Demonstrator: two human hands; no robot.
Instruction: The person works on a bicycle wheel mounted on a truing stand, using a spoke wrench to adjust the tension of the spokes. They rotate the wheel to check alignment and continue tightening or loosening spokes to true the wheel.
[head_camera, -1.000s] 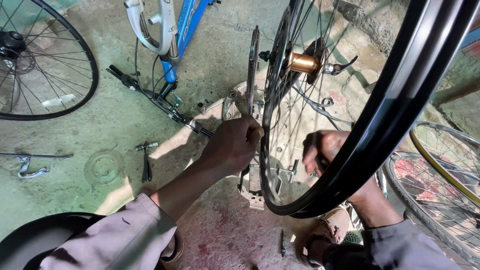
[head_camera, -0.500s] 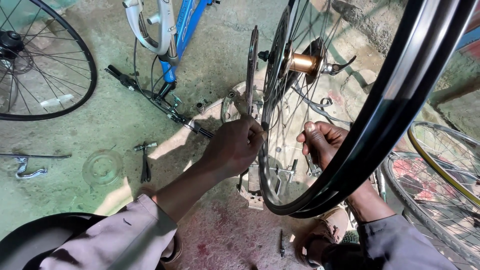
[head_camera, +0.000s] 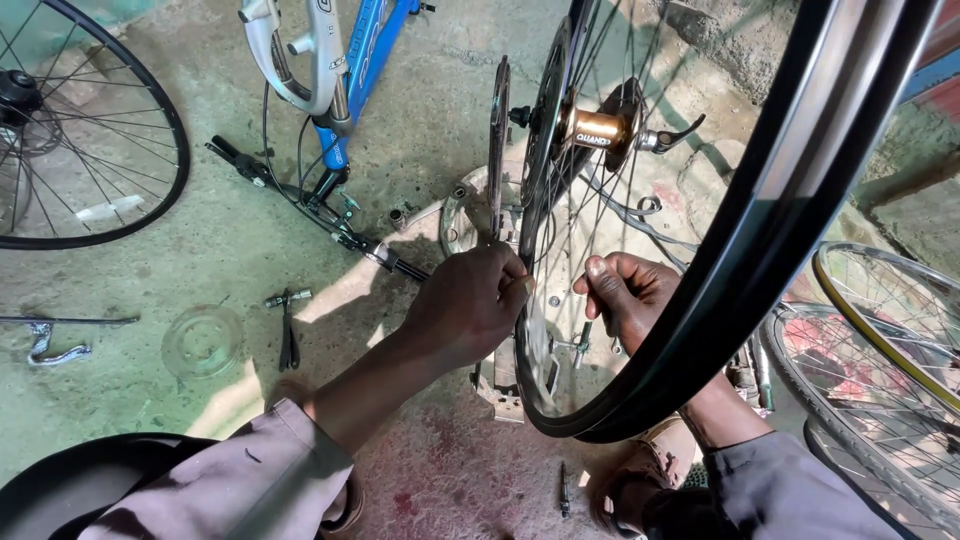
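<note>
Two hands work at the spokes of an upright bicycle wheel (head_camera: 780, 200).
Head view: left hand (head_camera: 470, 305) is closed, pinching a spoke near the rim; right hand (head_camera: 625, 295) is curled on a small spoke tool (head_camera: 583, 338). Steady the rim and turn in small amounts. No containers are visible.

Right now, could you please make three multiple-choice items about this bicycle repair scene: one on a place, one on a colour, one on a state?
1. Where does the clear plastic disc lie?
A. on the concrete floor
B. on the hub
C. in a hand

2. What colour is the hub of the held wheel?
A. red
B. gold
C. white

3. What is the left hand doing?
A. resting on the floor
B. pinching at the wheel's near edge
C. gripping the blue bicycle frame

Answers: 1 A, it lies flat left of the arm; 2 B, the shell shines gold; 3 B, fingers close together there.
</note>
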